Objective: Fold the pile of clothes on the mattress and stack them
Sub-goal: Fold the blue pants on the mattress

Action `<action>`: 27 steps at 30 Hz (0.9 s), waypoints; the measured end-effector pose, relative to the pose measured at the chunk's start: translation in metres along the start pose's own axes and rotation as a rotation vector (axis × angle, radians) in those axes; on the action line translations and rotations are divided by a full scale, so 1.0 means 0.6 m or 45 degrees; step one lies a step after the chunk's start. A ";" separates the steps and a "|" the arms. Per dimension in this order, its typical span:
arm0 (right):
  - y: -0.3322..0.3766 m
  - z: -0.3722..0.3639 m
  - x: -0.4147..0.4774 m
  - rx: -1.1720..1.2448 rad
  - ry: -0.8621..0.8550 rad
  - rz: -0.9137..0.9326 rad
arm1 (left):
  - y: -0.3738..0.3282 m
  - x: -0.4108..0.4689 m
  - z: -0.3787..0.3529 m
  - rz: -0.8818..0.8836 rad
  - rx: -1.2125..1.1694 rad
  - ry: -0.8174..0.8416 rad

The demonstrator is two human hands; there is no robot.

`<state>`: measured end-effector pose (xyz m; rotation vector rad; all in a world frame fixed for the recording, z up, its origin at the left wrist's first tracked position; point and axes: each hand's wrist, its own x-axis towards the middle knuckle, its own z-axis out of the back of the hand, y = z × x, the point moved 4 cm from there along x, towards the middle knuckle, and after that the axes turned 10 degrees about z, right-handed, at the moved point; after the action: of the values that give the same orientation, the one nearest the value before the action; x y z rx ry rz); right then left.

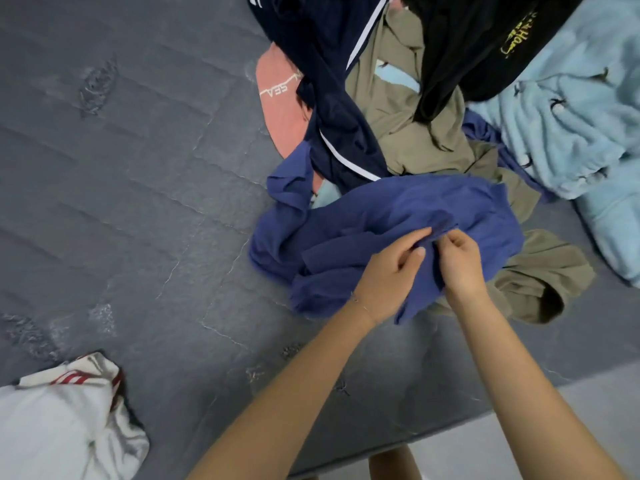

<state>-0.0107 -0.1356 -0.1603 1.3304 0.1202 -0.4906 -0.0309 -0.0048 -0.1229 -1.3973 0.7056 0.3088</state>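
Grey quilted mattress [121,202] across most of the frame, stitched in long parallel lines and large squares, seams pale and slightly frayed at centre. Puckered, worn patches in the cover at upper left, lower left and near the bottom centre. Mattress edge slanting along the lower right, from bottom centre up to the right border. Beyond that edge, in the lower right corner, pale smooth floor [620,417]. Soft, even light throughout, faint sheen on the quilting.
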 end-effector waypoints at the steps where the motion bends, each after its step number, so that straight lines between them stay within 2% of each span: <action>1: -0.001 0.025 0.016 -0.020 -0.057 0.030 | 0.000 0.005 -0.005 -0.022 0.031 -0.063; 3: 0.000 0.078 0.046 -0.031 -0.172 0.060 | 0.006 0.016 -0.004 -0.061 0.146 -0.241; 4: 0.001 0.102 0.059 -0.030 -0.223 0.073 | 0.010 0.024 0.002 -0.093 0.321 -0.362; 7: -0.003 0.153 0.086 -0.022 -0.320 0.067 | 0.036 0.047 0.029 -0.106 1.089 -0.652; 9: -0.008 0.172 0.093 0.013 -0.354 0.049 | 0.057 0.057 0.037 0.062 1.375 -0.634; 13: -0.008 0.188 0.092 -0.006 -0.383 0.056 | 0.091 0.064 0.042 0.450 1.596 -0.596; 15: -0.002 0.180 0.085 -0.042 -0.349 0.105 | 0.086 0.062 0.044 0.501 1.447 -0.601; 16: 0.002 0.171 0.081 -0.060 -0.322 0.131 | 0.079 0.063 0.041 0.450 1.245 -0.598; 19: 0.011 0.131 0.066 -0.116 -0.185 0.226 | 0.015 0.063 0.013 0.068 0.386 -0.465; 20: 0.011 0.117 0.062 -0.161 -0.126 0.261 | -0.013 0.065 0.002 -0.050 0.231 -0.389; 22: 0.014 0.092 0.056 -0.289 -0.016 0.347 | -0.057 0.076 -0.004 -0.216 0.141 -0.270; 23: 0.014 0.081 0.055 -0.333 0.029 0.371 | -0.068 0.085 0.009 -0.242 0.139 -0.289; 25: 0.016 0.061 0.051 -0.373 0.086 0.360 | -0.065 0.106 0.069 -0.247 0.197 -0.539; 27: 0.017 0.046 0.045 -0.404 0.055 0.352 | -0.030 0.128 0.150 -0.104 0.448 -0.834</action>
<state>0.0120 -0.1677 -0.1538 1.0259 0.0460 -0.1976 0.0622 0.0634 -0.1549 -0.9051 0.1469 0.5181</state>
